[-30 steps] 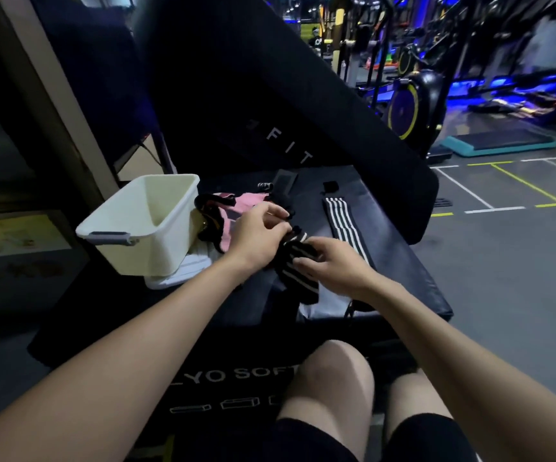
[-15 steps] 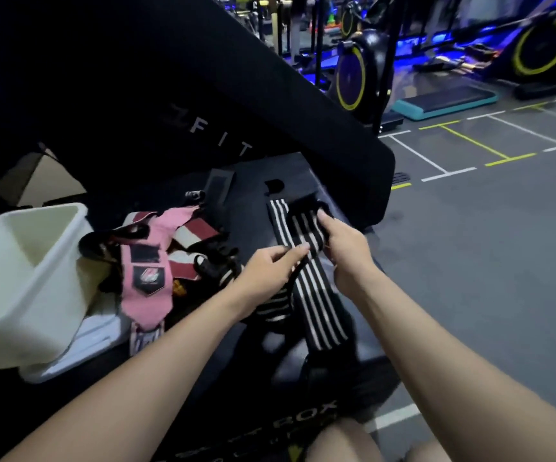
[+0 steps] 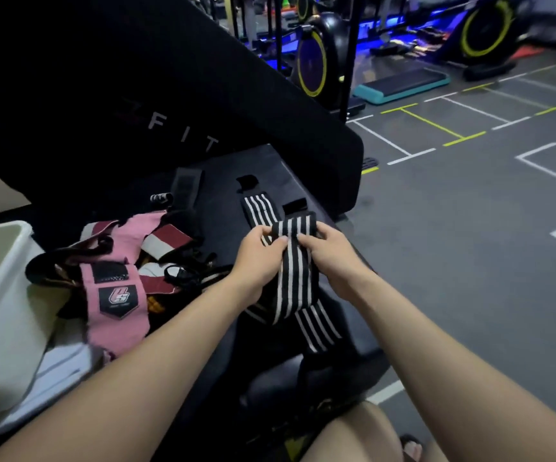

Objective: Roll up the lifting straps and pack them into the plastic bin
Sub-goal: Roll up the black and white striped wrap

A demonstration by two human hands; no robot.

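Two hands: both are working the same black-and-white striped elastic strap (image 3: 295, 275), no free hand anywhere.
Left hand (image 3: 259, 258): fingers are curling round the strap's far end, pinching the fold from the left.
Right hand (image 3: 328, 253): thumb and fingers are gripping that same folded end from the right, so the starting roll is sitting between the two.
Key relation: the strap's long axis is running from the hands back toward the person, tail trailing down over the near edge of the black padded box (image 3: 223, 181). Looks to me like the roll needs to travel toward the body, along that length.
Second striped strap (image 3: 260, 208): lying flat just beyond the left hand, not rolled.
Pile: pink and maroon wrist wraps (image 3: 116, 295) are sitting in a tangle left of the left forearm.
White plastic bin (image 3: 3, 295): sitting far left, well apart from the strap; left hand is nearer to it, so I'm guessing that one does the drop.
Room: dim gym, grey floor (image 3: 470, 261) with white and yellow lines, bikes at the back.
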